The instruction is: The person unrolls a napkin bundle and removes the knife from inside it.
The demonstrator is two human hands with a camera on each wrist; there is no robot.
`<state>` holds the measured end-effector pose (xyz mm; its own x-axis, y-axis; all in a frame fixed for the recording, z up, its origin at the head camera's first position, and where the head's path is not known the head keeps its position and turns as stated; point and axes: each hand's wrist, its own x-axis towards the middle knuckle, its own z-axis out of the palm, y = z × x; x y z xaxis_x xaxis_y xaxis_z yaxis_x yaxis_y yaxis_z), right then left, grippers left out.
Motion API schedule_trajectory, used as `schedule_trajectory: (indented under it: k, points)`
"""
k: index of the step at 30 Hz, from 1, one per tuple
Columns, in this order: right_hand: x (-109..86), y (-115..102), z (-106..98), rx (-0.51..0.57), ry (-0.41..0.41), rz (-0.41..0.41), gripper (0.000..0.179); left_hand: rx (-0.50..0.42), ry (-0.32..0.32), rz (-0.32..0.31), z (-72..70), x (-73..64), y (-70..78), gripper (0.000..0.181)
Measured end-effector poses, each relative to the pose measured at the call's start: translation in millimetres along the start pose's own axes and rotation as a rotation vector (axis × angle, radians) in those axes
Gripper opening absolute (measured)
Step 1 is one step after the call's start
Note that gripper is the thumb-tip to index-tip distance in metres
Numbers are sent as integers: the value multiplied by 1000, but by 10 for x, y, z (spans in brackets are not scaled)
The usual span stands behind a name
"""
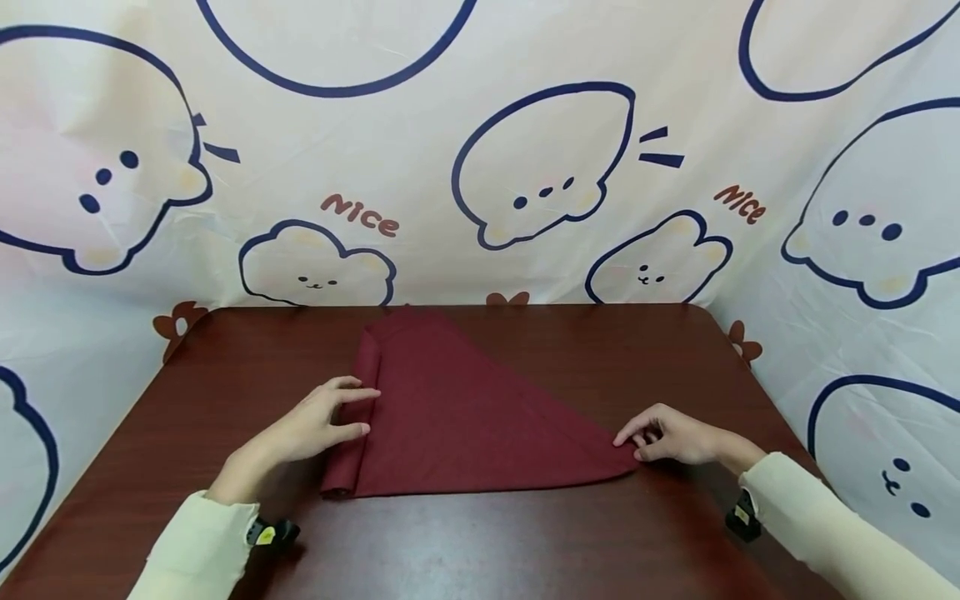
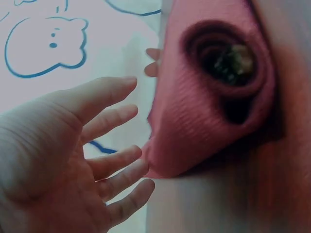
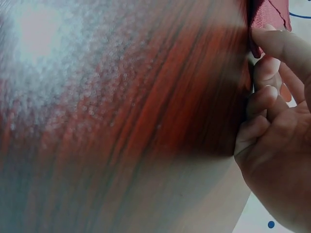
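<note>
A dark red cloth (image 1: pixel 457 408) lies spread on the table, its left edge turned into a rolled strip (image 1: pixel 347 450) and its right side narrowing to a pointed corner. My left hand (image 1: pixel 322 421) is at the roll, fingers over it and spread apart. In the left wrist view, the roll's end (image 2: pixel 194 92) shows coiled layers, with something dark and yellowish (image 2: pixel 240 58) in the hollow. At the right corner, my right hand (image 1: pixel 671 435) pinches the cloth between thumb and fingers. The right wrist view shows that corner (image 3: pixel 269 17) at the thumb and index finger.
The brown wooden table (image 1: pixel 450 542) has a glossy patch near its front. A white printed curtain (image 1: pixel 420 150) with cloud figures stands behind and along both sides. Black straps (image 1: pixel 742 518) with small devices sit on both wrists, below pale sleeves (image 1: pixel 847 525).
</note>
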<state>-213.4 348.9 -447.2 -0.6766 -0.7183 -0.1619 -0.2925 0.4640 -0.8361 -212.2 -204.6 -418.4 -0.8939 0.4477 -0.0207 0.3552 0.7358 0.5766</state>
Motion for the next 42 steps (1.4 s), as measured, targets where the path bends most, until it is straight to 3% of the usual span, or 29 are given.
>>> schedule_trajectory:
  k: [7, 19, 28, 36, 42]
  points:
    - [36, -17, 41, -2, -2, -39, 23, 115, -30, -10, 122, -3, -47, 51]
    - [-33, -36, -23, 11, -13, -24, 22, 119, -23, -38, 200, 22, -29, 63]
    - [7, -14, -1, -15, -15, -16, 23, 93, -19, -61, 129, -29, -53, 66]
    - [70, -49, 54, -5, -19, -10, 23, 64, -10, -60, 49, -138, -180, 65]
    - [22, -50, 0, -2, -14, -7, 23, 54, -12, -49, 9, -107, -189, 66]
